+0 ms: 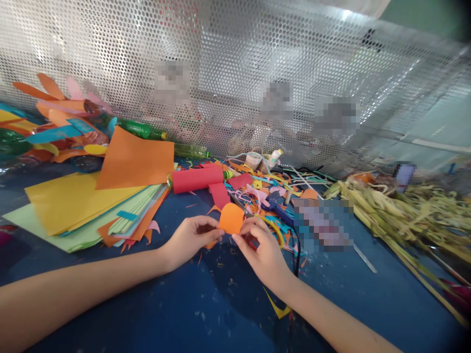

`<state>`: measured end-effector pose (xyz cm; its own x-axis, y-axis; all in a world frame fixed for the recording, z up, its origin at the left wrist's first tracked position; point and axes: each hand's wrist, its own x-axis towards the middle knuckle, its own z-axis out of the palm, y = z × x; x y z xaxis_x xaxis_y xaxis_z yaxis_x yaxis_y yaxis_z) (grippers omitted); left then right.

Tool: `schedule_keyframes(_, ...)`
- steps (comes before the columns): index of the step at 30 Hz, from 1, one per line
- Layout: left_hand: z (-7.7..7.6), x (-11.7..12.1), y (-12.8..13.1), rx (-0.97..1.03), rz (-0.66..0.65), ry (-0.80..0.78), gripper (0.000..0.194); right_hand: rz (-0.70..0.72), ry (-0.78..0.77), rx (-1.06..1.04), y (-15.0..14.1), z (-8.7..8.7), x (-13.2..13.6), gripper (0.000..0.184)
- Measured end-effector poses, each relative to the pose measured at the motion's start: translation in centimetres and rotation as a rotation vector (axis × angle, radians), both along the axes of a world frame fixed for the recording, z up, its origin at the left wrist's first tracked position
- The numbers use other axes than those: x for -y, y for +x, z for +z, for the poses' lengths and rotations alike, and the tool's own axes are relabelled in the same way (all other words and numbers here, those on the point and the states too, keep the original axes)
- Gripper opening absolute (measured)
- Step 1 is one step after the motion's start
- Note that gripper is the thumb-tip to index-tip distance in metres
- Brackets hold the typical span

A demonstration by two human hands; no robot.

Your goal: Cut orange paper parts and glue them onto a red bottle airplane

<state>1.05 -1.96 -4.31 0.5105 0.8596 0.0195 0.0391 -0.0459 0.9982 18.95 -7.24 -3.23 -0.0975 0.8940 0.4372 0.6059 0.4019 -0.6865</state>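
Observation:
Between my two hands is a small rounded piece of orange paper (231,218), held up above the blue table. My left hand (193,236) pinches its left edge between thumb and fingers. At the lower right edge, my right hand (263,247) is closed on the same piece with thumb and fingertips. Just behind it lies a bottle wrapped in red paper (198,178), with a red strip hanging off its near side. Scissors with yellow handles (275,229) lie partly hidden behind my right hand.
Stacked coloured paper sheets (84,206) lie on the left, below paper-decorated bottles (69,127). Paper scraps (279,189) and a glue gun (281,211) are beyond my right hand. Dry husks (401,211) cover the right side. A perforated metal panel (235,73) stands behind.

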Motion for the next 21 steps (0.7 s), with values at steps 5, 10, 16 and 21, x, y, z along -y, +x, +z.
schedule_keyframes(5,0.39,-0.13,0.05,-0.061,0.015,0.041,0.023,-0.013,-0.013,0.002,0.18,-0.17,-0.37,0.01)
schedule_keyframes(10,0.11,-0.25,-0.08,-0.055,0.007,0.06,0.024,-0.025,-0.024,-0.019,0.21,-0.21,-0.44,0.011)
schedule_keyframes(16,0.19,-0.28,-0.15,0.028,-0.038,0.015,0.022,0.001,-0.032,0.006,0.46,0.09,-0.51,0.012)
schedule_keyframes(21,0.26,-0.27,0.19,0.133,-0.048,0.001,0.034,0.011,-0.032,0.036,0.27,0.31,-0.56,0.012)
